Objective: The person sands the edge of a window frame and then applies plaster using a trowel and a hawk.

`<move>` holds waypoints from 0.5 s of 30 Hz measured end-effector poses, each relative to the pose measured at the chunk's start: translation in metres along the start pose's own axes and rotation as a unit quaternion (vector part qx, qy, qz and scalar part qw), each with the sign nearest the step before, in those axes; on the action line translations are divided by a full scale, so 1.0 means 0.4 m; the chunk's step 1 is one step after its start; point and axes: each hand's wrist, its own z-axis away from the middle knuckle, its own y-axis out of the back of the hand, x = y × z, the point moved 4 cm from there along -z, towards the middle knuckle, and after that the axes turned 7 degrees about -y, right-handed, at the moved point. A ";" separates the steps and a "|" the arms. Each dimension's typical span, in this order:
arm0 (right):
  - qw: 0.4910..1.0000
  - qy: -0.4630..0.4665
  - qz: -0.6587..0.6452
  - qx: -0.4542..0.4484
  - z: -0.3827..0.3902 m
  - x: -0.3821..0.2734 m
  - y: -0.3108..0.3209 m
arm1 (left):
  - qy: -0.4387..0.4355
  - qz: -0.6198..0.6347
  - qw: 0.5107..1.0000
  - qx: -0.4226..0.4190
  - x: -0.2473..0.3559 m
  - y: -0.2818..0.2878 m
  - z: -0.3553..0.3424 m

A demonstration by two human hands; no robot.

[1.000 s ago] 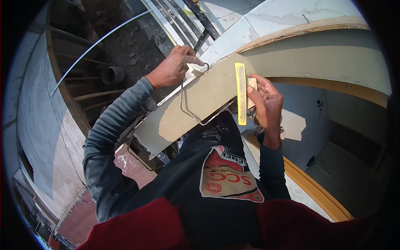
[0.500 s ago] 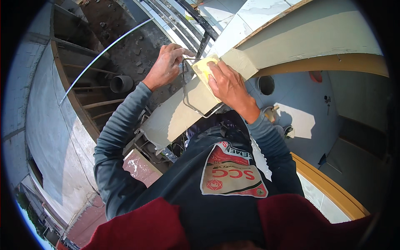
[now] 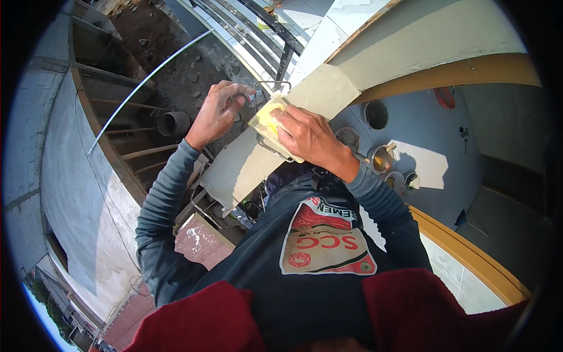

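My right hand (image 3: 314, 136) is closed on the handle of a pale yellow plastering float (image 3: 262, 119). The float lies flat against a narrow band of smooth beige plaster (image 3: 249, 170) in front of my body. To its left, my left hand (image 3: 218, 111) is raised with curled fingers, thumb and forefinger pinched at the end of a thin bent metal rod (image 3: 272, 82). That rod loops over the plastered band and passes behind the float, which hides its middle part.
Right and below stand several buckets (image 3: 375, 114) and a reddish basin (image 3: 444, 98) on a tiled floor. Black metal bars (image 3: 275, 26) lie ahead. On the left are a pale thin pipe (image 3: 146, 73), a wooden-framed opening and a grey cylinder (image 3: 174, 124) over rough ground.
My right hand has drawn the float left and slightly nearer along the plaster. The left hand has shifted left and nearer, and the rod sits differently around the float.
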 end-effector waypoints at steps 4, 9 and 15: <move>0.996 -0.092 -0.022 0.009 0.016 0.043 0.085 | 0.030 0.016 0.999 0.025 0.013 0.011 0.015; 0.989 -0.126 0.017 0.070 0.010 0.117 0.146 | 0.048 0.149 0.988 0.004 -0.186 -0.079 -0.073; 0.977 -0.185 -0.092 0.059 0.045 0.100 0.152 | -0.138 0.117 0.976 -0.124 -0.176 -0.213 -0.178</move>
